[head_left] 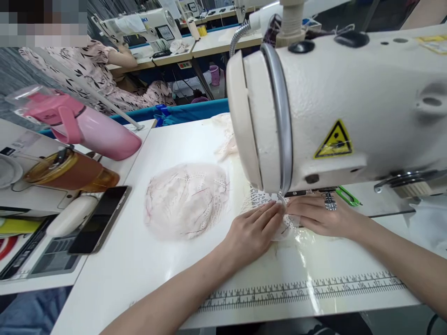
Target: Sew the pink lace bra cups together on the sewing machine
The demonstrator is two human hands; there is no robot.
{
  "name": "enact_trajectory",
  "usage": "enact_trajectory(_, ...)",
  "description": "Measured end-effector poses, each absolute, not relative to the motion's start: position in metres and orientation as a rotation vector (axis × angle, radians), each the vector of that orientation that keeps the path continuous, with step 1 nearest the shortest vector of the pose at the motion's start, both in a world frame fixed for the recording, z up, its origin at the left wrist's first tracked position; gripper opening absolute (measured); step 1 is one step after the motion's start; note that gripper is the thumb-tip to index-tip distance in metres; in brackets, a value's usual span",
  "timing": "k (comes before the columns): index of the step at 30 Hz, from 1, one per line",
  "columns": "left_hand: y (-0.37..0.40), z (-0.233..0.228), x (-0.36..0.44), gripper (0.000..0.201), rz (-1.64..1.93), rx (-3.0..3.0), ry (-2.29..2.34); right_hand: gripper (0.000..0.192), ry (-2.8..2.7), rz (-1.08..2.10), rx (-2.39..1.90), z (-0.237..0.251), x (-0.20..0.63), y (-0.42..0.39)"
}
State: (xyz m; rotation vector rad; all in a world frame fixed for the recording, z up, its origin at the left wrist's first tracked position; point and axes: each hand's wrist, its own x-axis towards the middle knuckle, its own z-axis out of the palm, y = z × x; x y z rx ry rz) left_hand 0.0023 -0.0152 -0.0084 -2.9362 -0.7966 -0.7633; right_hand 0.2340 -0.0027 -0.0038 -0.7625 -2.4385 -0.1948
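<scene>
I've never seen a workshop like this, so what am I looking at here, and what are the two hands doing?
This is one picture from a camera worn on a person's head, looking down at their own hands. The big cream body is a sewing machine on a white table. The left hand and right hand press flat on a small lace piece under the machine's head; nothing is gripped. A lace pile lies to the left, then a phone, a pink flask and an amber bottle. A ruler strip runs along the table's front. Another person sits behind.
</scene>
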Motion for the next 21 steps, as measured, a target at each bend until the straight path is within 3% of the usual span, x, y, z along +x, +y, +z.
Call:
enact_trajectory(5,-0.016,-0.009,0.001,0.038,-0.758,-2.955,-0.804,0.014,-2.441,-0.279,-0.768,0.000,0.232,-0.004)
enact_trajectory(11,-0.015,-0.007,0.001,0.014,-0.773,-2.965,-0.894,0.019,-2.463,-0.015,-0.656,-0.013,0.224,-0.006)
enact_trajectory(21,-0.010,-0.007,-0.004,0.028,-0.721,-2.872,-1.084,0.033,-2.506,-0.040,-0.755,-0.027,0.215,-0.007)
